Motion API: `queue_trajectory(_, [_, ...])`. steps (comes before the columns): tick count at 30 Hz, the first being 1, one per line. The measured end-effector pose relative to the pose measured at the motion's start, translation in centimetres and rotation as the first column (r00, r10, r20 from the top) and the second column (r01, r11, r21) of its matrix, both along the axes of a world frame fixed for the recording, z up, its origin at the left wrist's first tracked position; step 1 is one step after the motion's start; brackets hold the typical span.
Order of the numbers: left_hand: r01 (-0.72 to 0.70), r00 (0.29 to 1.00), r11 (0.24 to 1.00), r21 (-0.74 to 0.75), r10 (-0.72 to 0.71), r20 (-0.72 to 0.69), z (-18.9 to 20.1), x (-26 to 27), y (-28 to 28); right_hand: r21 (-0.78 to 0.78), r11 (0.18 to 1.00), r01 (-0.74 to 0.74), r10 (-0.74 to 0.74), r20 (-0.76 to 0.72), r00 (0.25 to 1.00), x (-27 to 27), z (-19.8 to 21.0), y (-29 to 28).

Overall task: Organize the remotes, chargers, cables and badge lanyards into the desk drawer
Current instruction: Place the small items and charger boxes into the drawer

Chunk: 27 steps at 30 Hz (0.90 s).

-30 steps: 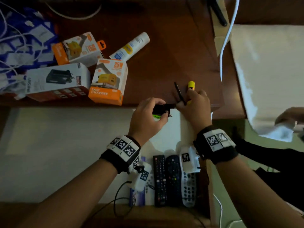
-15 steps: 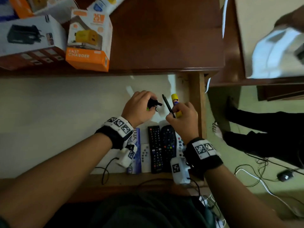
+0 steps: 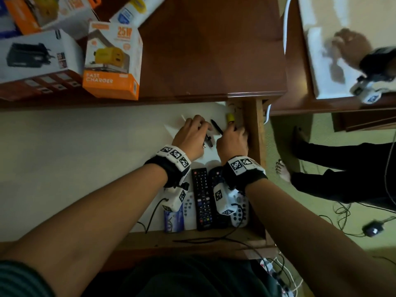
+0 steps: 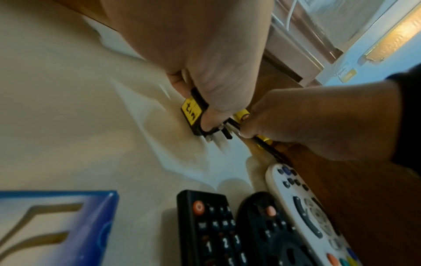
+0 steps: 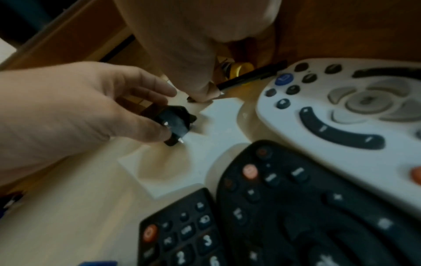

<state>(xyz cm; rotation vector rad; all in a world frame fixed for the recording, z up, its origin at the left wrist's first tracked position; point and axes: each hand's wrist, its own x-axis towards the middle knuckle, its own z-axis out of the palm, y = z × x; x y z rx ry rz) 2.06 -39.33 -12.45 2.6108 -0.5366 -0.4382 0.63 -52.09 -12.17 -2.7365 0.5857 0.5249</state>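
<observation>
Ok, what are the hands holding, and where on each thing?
The left hand grips a black plug charger round its body, prongs sticking out. The right hand pinches a black pen and a yellow-capped stick at their lower ends.

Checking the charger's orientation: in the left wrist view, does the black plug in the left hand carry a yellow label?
Yes, the black plug pinched by the left hand shows a yellow label.
</observation>
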Motion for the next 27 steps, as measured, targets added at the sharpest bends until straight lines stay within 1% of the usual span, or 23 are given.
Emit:
queue_trajectory(3, [-0.049,0.998,0.999,0.007,0.049,-0.047,0.1,-0.1,0.3,-0.045,0.998,-0.040,0.040,0.001,0.999,-0.5,-0.1,0.0])
queue_trajectory(5, [-0.136,0.986,0.991,0.007,0.136,-0.091,0.3,-0.3,0.5,-0.060,0.997,-0.040,0.041,0.017,0.999,-0.8,-0.1,0.2])
queue_trajectory(6, [-0.190,0.974,0.982,0.002,0.189,-0.126,0.4,-0.4,0.5,-0.081,0.995,-0.065,0.068,0.038,0.997,-1.0,-0.1,0.3])
queue_trajectory(8, [-0.304,0.929,0.953,-0.012,0.294,-0.225,0.6,-0.8,0.4,-0.114,0.981,-0.157,0.167,0.084,0.982,-1.3,0.1,0.6])
queue_trajectory(11, [-0.453,0.843,0.891,-0.030,0.417,-0.341,0.7,-1.3,-0.2,-0.093,0.946,-0.312,0.321,0.108,0.941,-1.7,0.3,0.8])
queue_trajectory(13, [-0.490,0.817,0.871,-0.037,0.444,-0.368,0.7,-1.5,-0.7,-0.053,0.943,-0.328,0.332,0.075,0.940,-1.7,0.4,0.5])
queue_trajectory(17, [-0.523,0.787,0.851,-0.044,0.462,-0.408,0.7,-1.4,-1.5,0.011,0.970,-0.245,0.245,-0.002,0.970,-1.7,1.4,-0.1])
queue_trajectory(18, [-0.520,0.788,0.853,-0.045,0.459,-0.410,0.7,-1.3,-1.7,0.019,0.971,-0.239,0.239,0.008,0.971,-1.8,1.9,-0.4])
queue_trajectory(19, [-0.515,0.792,0.856,-0.050,0.452,-0.410,0.7,-1.2,-1.9,0.027,0.970,-0.241,0.239,0.051,0.970,-1.8,2.7,-0.8])
queue_trajectory(20, [-0.511,0.794,0.857,-0.060,0.445,-0.414,0.6,-1.0,-2.0,0.041,0.969,-0.243,0.235,0.144,0.961,-1.9,3.5,-1.3])
queue_trajectory(21, [-0.509,0.795,0.858,-0.073,0.436,-0.423,0.6,-0.9,-2.2,0.059,0.972,-0.229,0.204,0.279,0.938,-2.0,4.5,-2.0])
queue_trajectory(22, [-0.508,0.795,0.857,-0.090,0.426,-0.431,0.5,-0.8,-2.3,0.070,0.981,-0.184,0.136,0.434,0.891,-2.1,5.5,-2.8])
queue_trajectory(23, [-0.508,0.796,0.855,-0.106,0.419,-0.436,0.4,-0.7,-2.5,0.074,0.990,-0.117,0.057,0.548,0.835,-2.0,6.5,-3.7])
queue_trajectory(24, [-0.509,0.797,0.852,-0.119,0.415,-0.439,0.3,-0.6,-2.7,0.086,0.996,-0.034,-0.022,0.578,0.816,-1.9,7.2,-4.8])
queue_trajectory(25, [-0.510,0.798,0.851,-0.127,0.413,-0.439,0.2,-0.5,-2.9,0.101,0.994,0.048,-0.094,0.530,0.843,-1.7,7.6,-5.7])
queue_trajectory(26, [-0.506,0.802,0.853,-0.132,0.408,-0.437,0.2,-0.3,-3.2,0.108,0.988,0.113,-0.148,0.419,0.896,-1.3,7.4,-6.7])
queue_trajectory(27, [-0.497,0.807,0.857,-0.135,0.399,-0.435,0.2,-0.1,-3.5,0.103,0.984,0.146,-0.170,0.275,0.946,-1.0,7.1,-7.4])
